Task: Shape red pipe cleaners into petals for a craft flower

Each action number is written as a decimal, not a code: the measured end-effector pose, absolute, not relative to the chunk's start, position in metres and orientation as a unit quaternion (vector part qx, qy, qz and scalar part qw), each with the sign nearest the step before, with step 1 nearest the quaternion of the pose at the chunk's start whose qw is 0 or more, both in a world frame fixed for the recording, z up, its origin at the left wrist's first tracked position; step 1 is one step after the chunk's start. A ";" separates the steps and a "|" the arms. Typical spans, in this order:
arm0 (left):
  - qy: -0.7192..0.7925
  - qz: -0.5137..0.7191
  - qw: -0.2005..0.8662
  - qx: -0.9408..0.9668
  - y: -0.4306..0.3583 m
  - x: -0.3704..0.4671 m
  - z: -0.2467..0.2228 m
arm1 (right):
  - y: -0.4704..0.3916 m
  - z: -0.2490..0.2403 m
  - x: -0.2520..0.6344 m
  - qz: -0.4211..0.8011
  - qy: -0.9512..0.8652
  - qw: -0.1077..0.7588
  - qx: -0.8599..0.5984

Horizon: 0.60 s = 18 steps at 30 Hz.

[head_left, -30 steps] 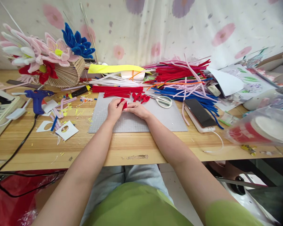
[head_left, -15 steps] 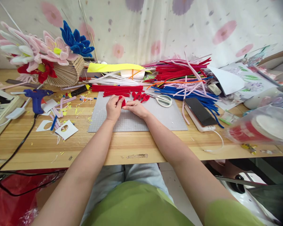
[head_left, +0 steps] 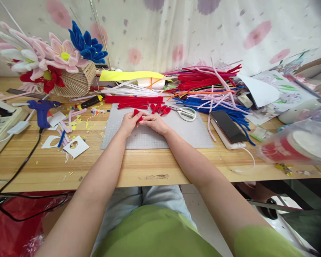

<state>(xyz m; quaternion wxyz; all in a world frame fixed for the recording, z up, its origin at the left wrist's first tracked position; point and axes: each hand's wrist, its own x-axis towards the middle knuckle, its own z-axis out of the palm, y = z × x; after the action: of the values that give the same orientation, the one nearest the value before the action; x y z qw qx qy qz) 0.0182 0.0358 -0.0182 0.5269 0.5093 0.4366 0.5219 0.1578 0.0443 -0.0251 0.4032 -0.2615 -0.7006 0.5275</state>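
A small red fuzzy piece (head_left: 137, 115) is pinched between my two hands above the grey cutting mat (head_left: 155, 139). My left hand (head_left: 128, 123) is closed on its left side. My right hand (head_left: 154, 122) meets it from the right, fingers pressed together at its lower edge. Just behind my right hand lie several red shaped pieces (head_left: 160, 109) on the mat. Red pipe cleaners (head_left: 133, 101) rest in a row at the mat's back edge. White-handled scissors (head_left: 186, 114) lie to the right of the shaped pieces.
A blue glue gun (head_left: 43, 111) and paper scraps are at the left. Fuzzy flowers (head_left: 65, 55) stand behind them. A phone (head_left: 227, 126) on a white block, piled pipe cleaners (head_left: 203, 80) and a bagged red-and-white cup (head_left: 289, 146) occupy the right side.
My hands have drawn closer together around the red piece, and its tip has turned slightly. My right fingers now reach further left. The view has shifted very little.
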 end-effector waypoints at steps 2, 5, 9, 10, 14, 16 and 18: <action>0.440 0.527 0.518 0.511 0.037 0.019 -0.020 | 0.045 -0.027 0.158 0.522 -0.700 0.409 -0.265; 0.440 0.532 0.507 0.517 0.038 0.018 -0.022 | 0.045 -0.029 0.157 0.528 -0.690 0.401 -0.291; 0.442 0.535 0.486 0.530 0.038 0.017 -0.022 | 0.045 -0.029 0.157 0.528 -0.693 0.394 -0.294; 0.443 0.536 0.485 0.531 0.038 0.016 -0.022 | 0.045 -0.028 0.157 0.525 -0.696 0.394 -0.291; 0.439 0.518 0.517 0.521 0.036 0.015 -0.018 | 0.044 -0.027 0.158 0.502 -0.711 0.390 -0.301; 0.440 0.513 0.533 0.510 0.036 0.014 -0.016 | 0.044 -0.027 0.158 0.490 -0.717 0.384 -0.313; 0.446 0.530 0.521 0.498 0.036 0.014 -0.016 | 0.045 -0.028 0.159 0.481 -0.723 0.382 -0.318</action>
<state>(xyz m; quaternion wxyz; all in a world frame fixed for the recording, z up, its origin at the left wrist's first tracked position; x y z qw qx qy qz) 0.0143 0.0360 -0.0157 0.5214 0.4984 0.4461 0.5298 0.1588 0.0454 -0.0277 0.3815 -0.3185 -0.7226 0.4805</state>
